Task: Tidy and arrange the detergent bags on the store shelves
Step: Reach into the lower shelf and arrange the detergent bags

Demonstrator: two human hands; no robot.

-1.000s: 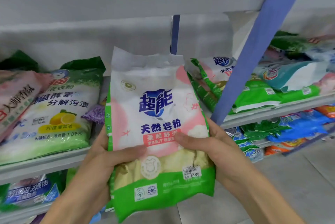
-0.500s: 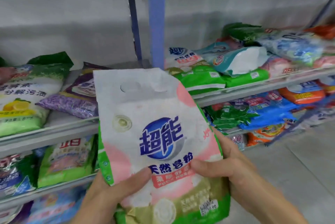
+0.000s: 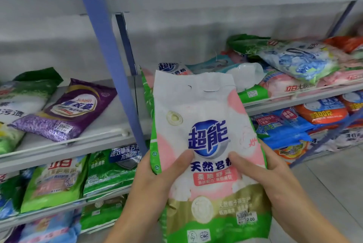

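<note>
I hold a white, pink and green detergent bag [image 3: 204, 117] upright in front of the shelves, its blue logo facing me. My left hand [image 3: 155, 181] grips its left edge with the thumb across the front. My right hand [image 3: 263, 176] grips the right edge, thumb also on the front. A matching white and green bag [image 3: 169, 67] lies on the middle shelf just behind the held one, mostly hidden by it.
A blue upright post [image 3: 110, 62] stands left of the bag. A purple bag [image 3: 66, 109] lies on the grey middle shelf [image 3: 82, 144] at left. Piled bags [image 3: 300, 62] fill the right shelf section. Green bags [image 3: 106, 170] sit on the lower shelf. Tiled floor shows at right.
My view has swung right and up: the shelves and the post shifted left in view. The bag stays in both hands and has come in front of the right shelf section.
</note>
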